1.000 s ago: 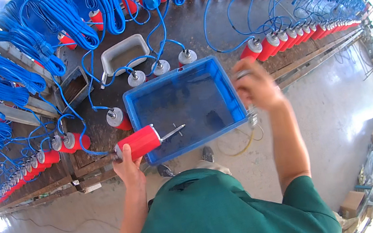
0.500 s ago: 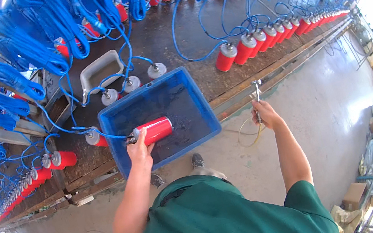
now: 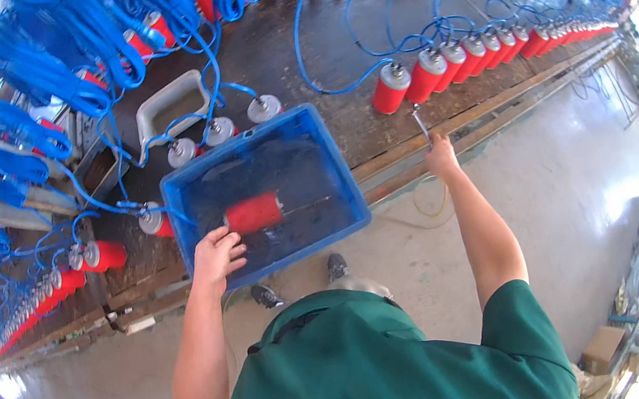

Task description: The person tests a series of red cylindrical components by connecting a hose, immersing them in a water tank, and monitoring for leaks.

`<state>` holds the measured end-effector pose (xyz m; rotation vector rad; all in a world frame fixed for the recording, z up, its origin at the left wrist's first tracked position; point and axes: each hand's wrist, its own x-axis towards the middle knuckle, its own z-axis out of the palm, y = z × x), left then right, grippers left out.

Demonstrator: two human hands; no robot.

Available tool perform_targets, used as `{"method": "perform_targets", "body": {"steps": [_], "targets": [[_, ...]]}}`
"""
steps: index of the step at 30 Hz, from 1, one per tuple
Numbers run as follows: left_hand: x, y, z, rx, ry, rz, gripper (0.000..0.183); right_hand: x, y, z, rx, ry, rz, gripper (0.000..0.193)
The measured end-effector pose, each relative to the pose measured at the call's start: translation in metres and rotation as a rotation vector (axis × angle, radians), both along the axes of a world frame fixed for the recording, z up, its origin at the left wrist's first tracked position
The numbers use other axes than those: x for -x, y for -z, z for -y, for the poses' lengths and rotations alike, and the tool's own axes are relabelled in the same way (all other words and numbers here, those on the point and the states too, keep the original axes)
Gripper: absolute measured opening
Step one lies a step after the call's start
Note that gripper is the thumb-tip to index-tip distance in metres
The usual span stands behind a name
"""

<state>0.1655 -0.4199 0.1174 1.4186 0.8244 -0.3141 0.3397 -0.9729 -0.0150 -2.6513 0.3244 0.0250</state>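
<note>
My left hand (image 3: 218,256) is open over the left part of a blue plastic tub (image 3: 353,185), fingers apart. Just beyond the fingertips is a red cylinder (image 3: 255,212), blurred and lying on its side in dark water inside the tub. Whether the fingers still touch its left end I cannot tell. A blue cable reaches over the tub's left rim. Out past the table edge, my right hand (image 3: 440,156) is closed around a silver air gun (image 3: 421,123), its tip pointing toward the row of red cylinders. A yellowish hose (image 3: 423,203) hangs below that hand.
Red cylinders with silver caps (image 3: 427,74) stand in a row along the dark table (image 3: 335,43). Others (image 3: 104,255) line the left side. Coiled blue cables (image 3: 34,57) hang behind. A pale tray (image 3: 146,127) lies behind the tub. A cardboard box (image 3: 604,348) sits lower right.
My left hand has let go of the red cylinder and drawn back toward me; the cylinder is lower in the tub. My right hand has moved forward with the air gun, toward the table.
</note>
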Motion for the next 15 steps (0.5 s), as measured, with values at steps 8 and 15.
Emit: {"method": "perform_targets", "body": {"steps": [8,15], "targets": [[0.037,-0.004,-0.002,-1.161,0.453,0.667,0.022,-0.003,0.003,-0.027,0.221,-0.126,0.113,0.054],[0.046,0.017,-0.004,-1.14,0.326,0.774,0.018,0.018,-0.014,-0.04,0.179,-0.098,0.223,0.047]]}}
